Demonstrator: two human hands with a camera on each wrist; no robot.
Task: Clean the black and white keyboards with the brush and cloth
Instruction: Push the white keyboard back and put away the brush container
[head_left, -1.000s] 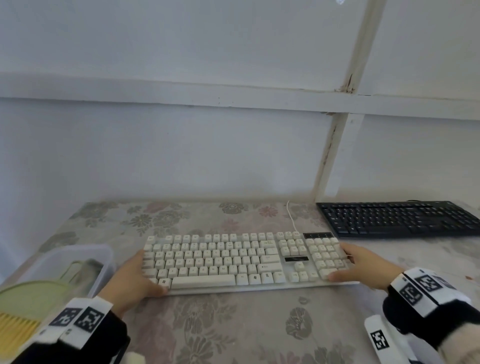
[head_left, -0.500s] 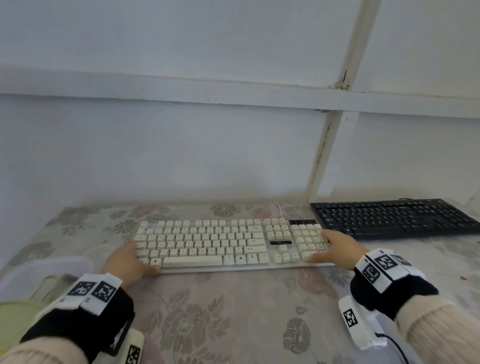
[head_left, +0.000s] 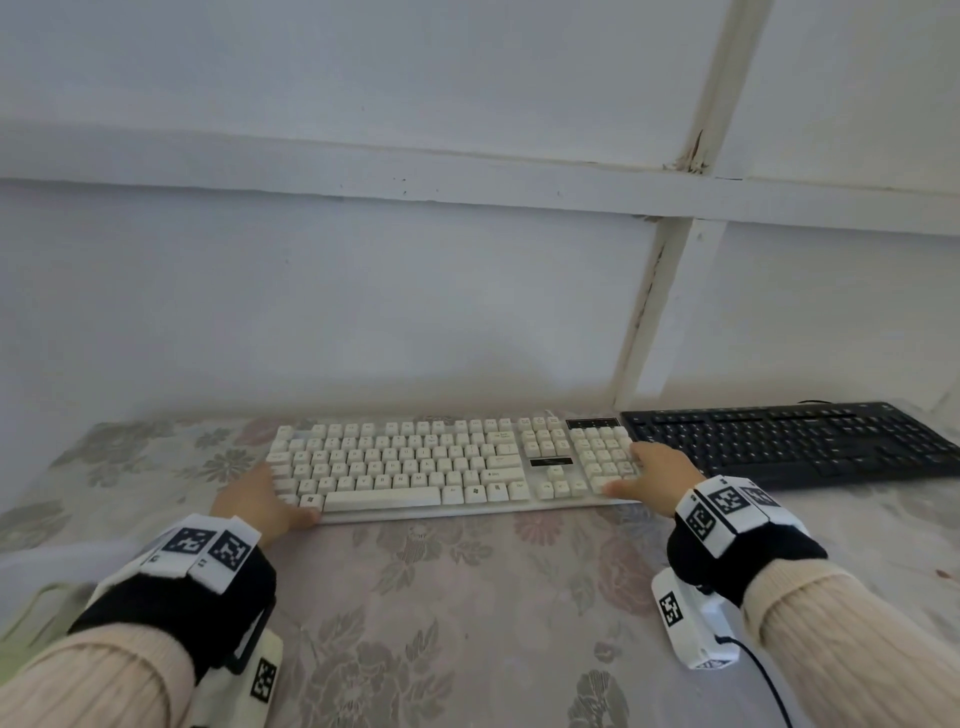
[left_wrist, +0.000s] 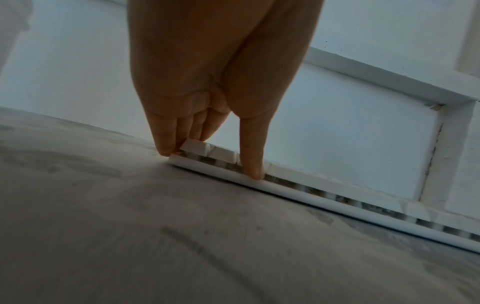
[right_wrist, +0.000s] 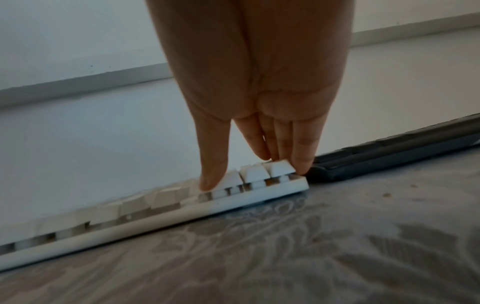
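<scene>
The white keyboard (head_left: 415, 462) (left_wrist: 285, 189) (right_wrist: 182, 207) lies flat on the floral table, near the wall. Its right end almost touches the black keyboard (head_left: 789, 441) (right_wrist: 389, 158) beside it. My left hand (head_left: 254, 499) (left_wrist: 210, 163) is at the white keyboard's front-left corner, straight fingers against the left end and thumb on the front rail. At the front-right corner my right hand (head_left: 649, 473) (right_wrist: 253, 176) has its thumb on the front keys and straight fingers on the right end. No brush or cloth shows clearly.
A translucent plastic box (head_left: 31, 571) with something green inside sits blurred at the left edge. The floral tablecloth (head_left: 467, 597) spreads between me and the keyboards. The white wall (head_left: 415, 312) rises right behind them.
With both hands on its ends, the white keyboard has slid away from me toward the wall and rightward, up beside the black keyboard. The box has dropped mostly out of view.
</scene>
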